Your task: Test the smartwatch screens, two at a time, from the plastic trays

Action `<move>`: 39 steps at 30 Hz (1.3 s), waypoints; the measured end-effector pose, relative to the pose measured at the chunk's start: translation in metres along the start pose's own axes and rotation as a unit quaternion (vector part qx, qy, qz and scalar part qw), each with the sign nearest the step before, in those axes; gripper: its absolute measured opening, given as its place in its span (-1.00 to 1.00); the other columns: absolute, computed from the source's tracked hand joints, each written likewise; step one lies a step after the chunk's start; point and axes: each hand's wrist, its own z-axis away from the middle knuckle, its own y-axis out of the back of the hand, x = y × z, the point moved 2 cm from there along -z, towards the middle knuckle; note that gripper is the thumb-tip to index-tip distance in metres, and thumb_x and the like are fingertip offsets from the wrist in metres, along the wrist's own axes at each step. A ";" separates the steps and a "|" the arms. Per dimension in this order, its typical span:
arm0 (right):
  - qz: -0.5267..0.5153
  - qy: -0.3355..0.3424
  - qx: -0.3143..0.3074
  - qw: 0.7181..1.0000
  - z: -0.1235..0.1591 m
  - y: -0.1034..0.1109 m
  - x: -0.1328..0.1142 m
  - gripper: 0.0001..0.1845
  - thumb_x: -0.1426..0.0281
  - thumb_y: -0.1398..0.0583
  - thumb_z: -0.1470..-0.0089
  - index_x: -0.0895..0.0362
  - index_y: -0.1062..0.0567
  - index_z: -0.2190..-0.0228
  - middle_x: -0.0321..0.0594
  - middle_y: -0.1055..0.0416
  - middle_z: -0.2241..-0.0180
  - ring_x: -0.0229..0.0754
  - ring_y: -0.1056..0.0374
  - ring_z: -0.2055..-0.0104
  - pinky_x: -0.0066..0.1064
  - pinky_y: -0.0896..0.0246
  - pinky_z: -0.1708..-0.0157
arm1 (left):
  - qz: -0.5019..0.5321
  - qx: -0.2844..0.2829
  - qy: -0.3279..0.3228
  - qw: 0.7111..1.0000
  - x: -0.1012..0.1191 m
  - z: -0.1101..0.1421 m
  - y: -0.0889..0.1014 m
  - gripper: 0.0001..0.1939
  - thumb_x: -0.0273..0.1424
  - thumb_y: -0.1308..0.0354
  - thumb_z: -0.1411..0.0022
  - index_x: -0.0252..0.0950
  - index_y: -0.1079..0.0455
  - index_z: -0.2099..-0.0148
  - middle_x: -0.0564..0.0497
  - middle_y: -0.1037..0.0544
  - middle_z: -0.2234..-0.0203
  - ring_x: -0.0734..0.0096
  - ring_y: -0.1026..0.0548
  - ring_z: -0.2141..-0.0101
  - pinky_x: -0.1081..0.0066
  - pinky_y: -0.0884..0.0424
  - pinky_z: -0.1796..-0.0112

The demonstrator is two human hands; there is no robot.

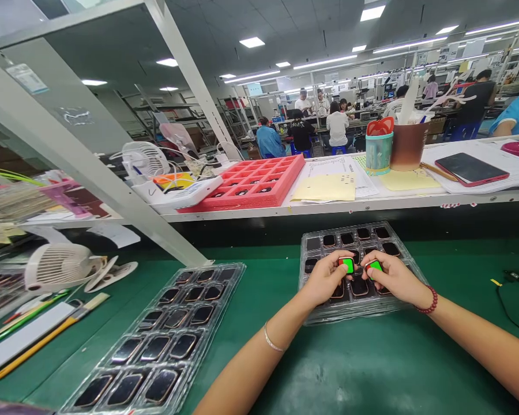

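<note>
Green-faced square pieces, one in each of your hands. Your left hand (326,278) and right hand (393,278) meet over the clear plastic tray (306,271), fingers curled, each pinching a piece between thumb and fingertips; neither hand is spread.

Left piece (346,265) and right piece (374,267) sit just apart, above the middle of the tray, green faces up and tipped slightly. Each looks nearly square, so you get no clear long axis, and your fingers hide too much of the edges to read an exact heading.

Tray's long axis runs left to right across you; dark square pieces fill its pockets. A second clear tray (227,278) lies at lower left, long axis running diagonally away from you, with glossy dark pieces in rows. Both rest on the green bench mat (372,369).

Beaded bracelet (428,301) on your right wrist, thin bangle (272,340) on your left. Red foam tray (259,183) and phone (471,169) lie on the shelf ahead.
</note>
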 end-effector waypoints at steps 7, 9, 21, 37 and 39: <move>0.013 -0.008 0.001 1.000 0.001 0.000 -0.003 -0.85 0.30 -0.08 -0.09 0.13 -0.34 0.35 -0.31 -0.38 0.50 -0.40 -0.15 0.65 -0.54 -0.08 0.66 | 0.011 0.011 -0.002 1.000 0.000 -0.001 0.002 -0.66 -0.22 -0.01 -0.21 -0.33 -0.38 0.08 -0.07 -0.50 0.34 0.41 -0.50 0.44 0.52 -0.25 0.54; 0.018 -0.003 0.002 1.000 0.002 0.000 -0.003 -0.85 0.31 -0.08 -0.10 0.14 -0.34 0.36 -0.31 -0.38 0.51 -0.40 -0.14 0.66 -0.54 -0.07 0.66 | 0.006 0.013 -0.002 1.000 0.000 -0.001 0.002 -0.66 -0.22 0.00 -0.22 -0.33 -0.39 0.09 -0.08 -0.50 0.33 0.41 -0.50 0.45 0.52 -0.26 0.54; -0.022 0.019 0.016 0.999 -0.003 0.002 0.008 -0.61 0.56 -0.05 0.07 0.09 -0.28 0.14 -0.23 -0.38 0.26 -0.29 -0.34 0.42 -0.44 -0.27 0.47 | 0.040 -0.007 -0.005 0.999 0.000 0.000 -0.002 -0.54 -0.59 -0.08 -0.04 -0.31 -0.29 -0.04 -0.11 -0.49 0.13 0.40 -0.50 0.28 0.40 -0.40 0.24; -0.038 0.028 0.018 0.999 -0.002 0.001 0.006 -0.62 0.50 -0.05 0.00 0.08 -0.32 0.09 -0.16 -0.39 0.16 -0.22 -0.42 0.32 -0.38 -0.34 0.40 | 0.020 0.028 -0.013 0.999 0.002 -0.001 0.001 -0.73 -0.45 -0.13 -0.09 -0.35 -0.33 0.12 -0.06 -0.50 0.36 0.40 -0.46 0.37 0.36 -0.40 0.28; -0.037 0.026 0.021 0.999 -0.002 0.001 0.009 -0.62 0.48 -0.05 -0.02 0.09 -0.32 0.07 -0.16 -0.41 0.18 -0.22 -0.43 0.33 -0.37 -0.35 0.40 | 0.015 0.029 -0.015 0.999 0.002 -0.001 0.000 -0.74 -0.48 -0.12 -0.07 -0.34 -0.33 0.13 -0.04 -0.49 0.37 0.39 -0.46 0.35 0.38 -0.39 0.29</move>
